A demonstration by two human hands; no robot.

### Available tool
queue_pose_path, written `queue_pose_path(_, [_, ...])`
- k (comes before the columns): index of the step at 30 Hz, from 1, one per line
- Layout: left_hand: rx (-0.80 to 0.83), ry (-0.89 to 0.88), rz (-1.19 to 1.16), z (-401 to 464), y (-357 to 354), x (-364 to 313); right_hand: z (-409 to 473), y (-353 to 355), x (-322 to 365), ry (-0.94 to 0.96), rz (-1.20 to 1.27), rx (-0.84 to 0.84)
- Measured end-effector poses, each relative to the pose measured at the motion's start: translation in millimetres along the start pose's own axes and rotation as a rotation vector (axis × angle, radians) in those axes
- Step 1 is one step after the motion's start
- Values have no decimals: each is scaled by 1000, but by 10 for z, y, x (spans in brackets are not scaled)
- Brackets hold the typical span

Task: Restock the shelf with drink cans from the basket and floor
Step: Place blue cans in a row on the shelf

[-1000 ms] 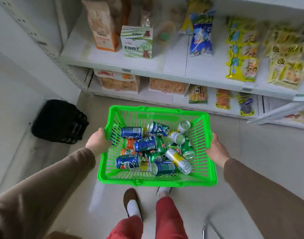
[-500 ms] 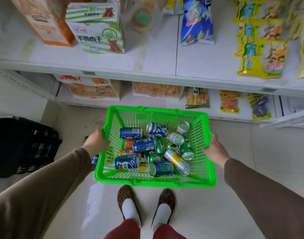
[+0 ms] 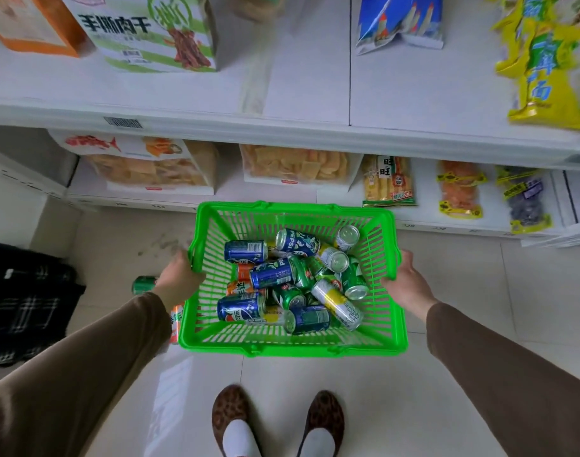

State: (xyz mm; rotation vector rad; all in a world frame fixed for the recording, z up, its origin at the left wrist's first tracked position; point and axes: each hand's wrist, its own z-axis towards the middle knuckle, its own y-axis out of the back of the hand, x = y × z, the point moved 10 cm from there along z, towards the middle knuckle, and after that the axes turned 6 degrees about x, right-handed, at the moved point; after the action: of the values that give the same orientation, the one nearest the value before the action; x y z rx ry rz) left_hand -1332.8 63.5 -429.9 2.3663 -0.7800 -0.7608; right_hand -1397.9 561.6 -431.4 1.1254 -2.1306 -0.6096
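I hold a bright green plastic basket [image 3: 389, 338] level in front of me, above the floor. My left hand [image 3: 178, 278] grips its left rim and my right hand [image 3: 405, 285] grips its right rim. Several drink cans lie loose inside: blue Pepsi cans [image 3: 270, 273], green cans [image 3: 352, 280], an orange can [image 3: 240, 286] and a white and yellow can [image 3: 338, 303]. On the floor beside my left hand lie a green can [image 3: 143, 284] and an orange can [image 3: 176, 321], both partly hidden. The white shelf [image 3: 298, 94] stretches just ahead.
Snack boxes [image 3: 143, 28] and bags [image 3: 539, 70] stand on the upper shelf. Bagged snacks [image 3: 389, 181] fill the lower shelf [image 3: 143, 197]. A black bag [image 3: 21, 301] lies on the floor at the left. My feet [image 3: 275, 420] stand on pale tiles behind the basket.
I have stepped closer to the shelf, which now fills the top of the view. The basket stays gripped by both hands. Two cans on the floor came into sight by my left hand.
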Motion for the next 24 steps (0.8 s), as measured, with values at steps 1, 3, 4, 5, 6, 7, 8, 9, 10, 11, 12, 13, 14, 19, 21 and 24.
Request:
queue_pose_path(1, [-18, -4, -9, 15, -12, 33, 0, 1, -7, 4, -3, -22])
queue_pose_path(3, [-27, -12, -21, 3, -59, 87, -17, -8, -19, -8, 6, -30])
queue_pose_path(4, [-21, -7, -38, -18, -90, 102, -22, -10, -24, -26, 20, -32])
queue_pose_path(5, [-26, -3, -58, -44, -103, 104, -18, 0, -13, -41, 14, -60])
queue_pose_path(6, [-73, -11, -61, -68, -83, 89, -19, 39, 64, -18, -26, -130])
queue_pose_path(7, [-166, -61, -31, -108, -25, 19, -59, 74, 251, 67, -99, -224])
queue_pose_path(8, [-276, -165, 33, -186, 44, -126, -136, 57, 513, 200, -180, -312])
queue_pose_path(9, [-368, -300, 113, -287, 73, -322, -223, -36, 797, 344, -223, -357])
queue_pose_path(10, [-417, -431, 181, -385, 48, -523, -314, -190, 1066, 467, -227, -344])
queue_pose_path(11, [-416, -535, 224, -446, -31, -680, -384, -382, 1290, 563, -220, -302])
queue_pose_path(12, [-388, -608, 244, -466, -142, -792, -433, -590, 1482, 637, -220, -254])
queue_pose_path(13, [-354, -649, 249, -451, -268, -852, -458, -796, 1635, 688, -223, -204])
queue_pose_path(14, [-319, -661, 247, -414, -392, -881, -453, -1005, 1739, 729, -238, -160])
queue_pose_path(19, [-144, -453, 188, 7, -925, -616, -199, -1747, 1952, 790, -383, -48])
queue_pose_path(21, [-83, -347, 132, 166, -1067, -459, -33, -1928, 1981, 776, -465, -25])
queue_pose_path(24, [-11, -237, 41, 330, -1224, -287, 226, -2148, 1977, 719, -582, 32])
